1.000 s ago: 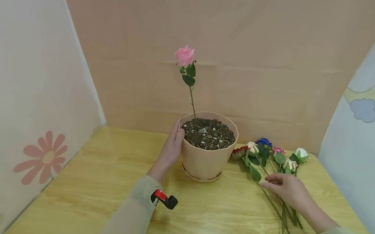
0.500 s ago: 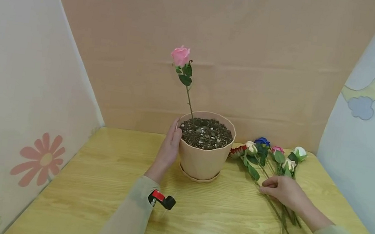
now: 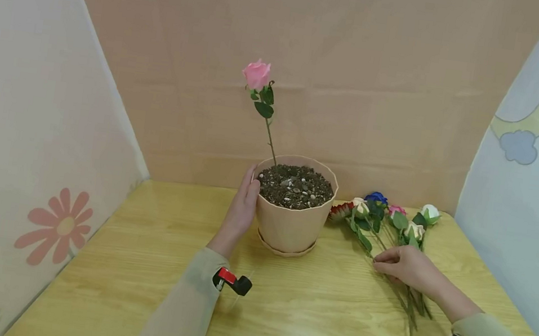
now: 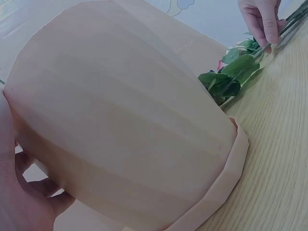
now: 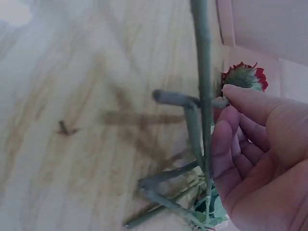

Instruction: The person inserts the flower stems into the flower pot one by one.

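Observation:
My left hand (image 3: 242, 210) holds the side of a peach flowerpot (image 3: 289, 230), thumb near the rim and fingers bent round its far side in the left wrist view. The pot stands on its saucer (image 3: 284, 251), filled with dark soil (image 3: 297, 187) and pale pebbles. A pink rose (image 3: 256, 75) leans left from the soil at the back left. My right hand (image 3: 412, 269) pinches a green flower stem (image 3: 368, 252) between thumb and forefinger, low over the table. Its bloom is hard to single out in the bunch; a red flower (image 5: 244, 77) shows beyond the fingertips.
Right of the pot lie several more flowers: a blue rose (image 3: 376, 197), a white rose (image 3: 430, 213), a cream rose (image 3: 360, 206) and a dark pink one (image 3: 397, 210). Their stems (image 3: 414, 312) cross beneath my right hand. A peach backdrop (image 3: 361, 89) rises behind the wooden table (image 3: 159, 267).
The right thumb and forefinger have come together on the stem. The left hand keeps its hold on the pot, and the whole head view has shifted slightly.

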A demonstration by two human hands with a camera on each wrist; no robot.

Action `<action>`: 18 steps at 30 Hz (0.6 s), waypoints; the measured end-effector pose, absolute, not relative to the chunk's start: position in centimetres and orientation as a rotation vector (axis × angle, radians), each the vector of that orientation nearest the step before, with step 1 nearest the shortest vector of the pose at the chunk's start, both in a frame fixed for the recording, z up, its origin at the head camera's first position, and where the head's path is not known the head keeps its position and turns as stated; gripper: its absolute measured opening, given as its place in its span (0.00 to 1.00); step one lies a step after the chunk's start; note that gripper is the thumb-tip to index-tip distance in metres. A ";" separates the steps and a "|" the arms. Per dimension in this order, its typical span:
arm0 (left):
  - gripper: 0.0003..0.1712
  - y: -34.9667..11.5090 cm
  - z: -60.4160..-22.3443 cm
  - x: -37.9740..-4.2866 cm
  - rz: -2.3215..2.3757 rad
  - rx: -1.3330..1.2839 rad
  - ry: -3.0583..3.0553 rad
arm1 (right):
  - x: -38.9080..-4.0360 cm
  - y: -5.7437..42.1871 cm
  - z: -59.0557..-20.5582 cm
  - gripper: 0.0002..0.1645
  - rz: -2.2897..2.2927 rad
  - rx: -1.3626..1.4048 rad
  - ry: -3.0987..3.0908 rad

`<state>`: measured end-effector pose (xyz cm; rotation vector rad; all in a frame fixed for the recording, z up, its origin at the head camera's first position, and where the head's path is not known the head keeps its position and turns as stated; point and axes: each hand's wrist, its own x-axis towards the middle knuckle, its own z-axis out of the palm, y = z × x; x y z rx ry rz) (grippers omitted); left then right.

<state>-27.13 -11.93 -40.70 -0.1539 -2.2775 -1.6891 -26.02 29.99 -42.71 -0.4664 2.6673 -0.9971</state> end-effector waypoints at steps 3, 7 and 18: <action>0.35 -11.9 -40.4 -27.2 -1.688 -0.157 -2.282 | -26.0 30.0 -42.0 0.21 -1.004 -0.436 2.658; 0.35 -12.0 -40.7 -27.0 -1.692 -0.167 -2.278 | -26.1 29.7 -41.5 0.24 -1.025 -0.412 2.655; 0.35 -12.0 -40.3 -27.1 -1.674 -0.184 -2.276 | -27.8 29.3 -37.4 0.31 -1.096 -0.407 2.732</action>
